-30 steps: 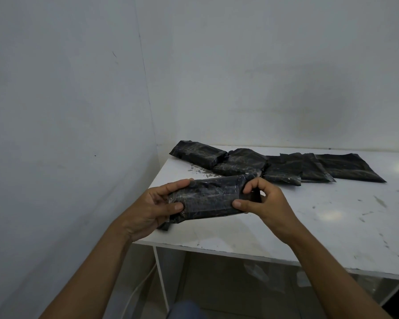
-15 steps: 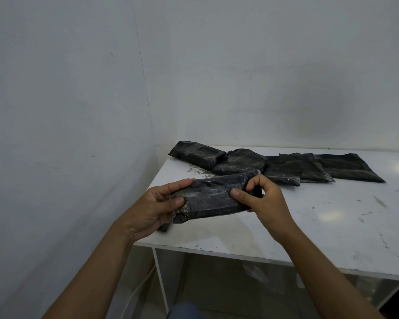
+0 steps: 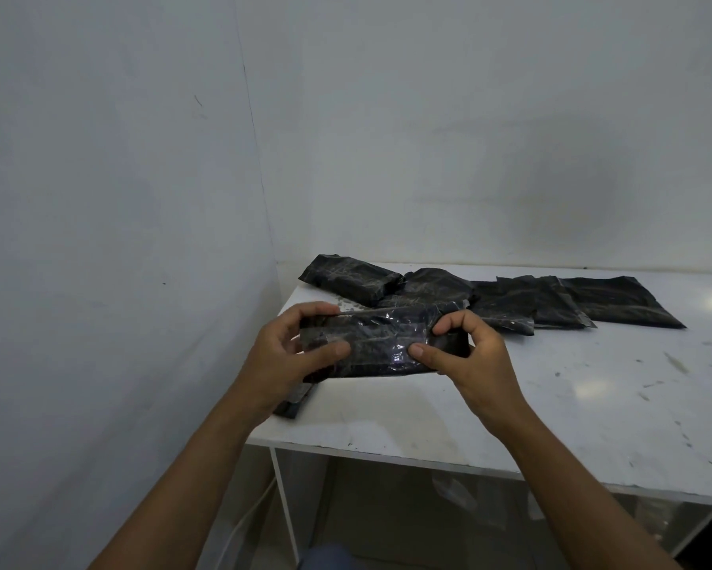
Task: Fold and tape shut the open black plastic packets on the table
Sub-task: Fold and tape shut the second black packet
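1. Now the held packet [image 3: 370,335] rides a touch higher and more level than a second ago. It is above the near-left corner of the worktop [image 3: 551,397], its face turned up to the camera.
2. The left hand [image 3: 280,359] grips the left end, and its thumb has slid inward across the front. The right hand [image 3: 473,364] pinches the right end, thumb on the face, fingers [image 3: 448,322] curled over the top edge.
3. A glossy strip [image 3: 395,356], probably tape, shines along the fold, so this one looks nearly sealed and is being smoothed down.
4. Behind it, folded packets [image 3: 350,277] lie near the wall. The flat packets [image 3: 617,302] to their right look unfolded, so there is plenty left.
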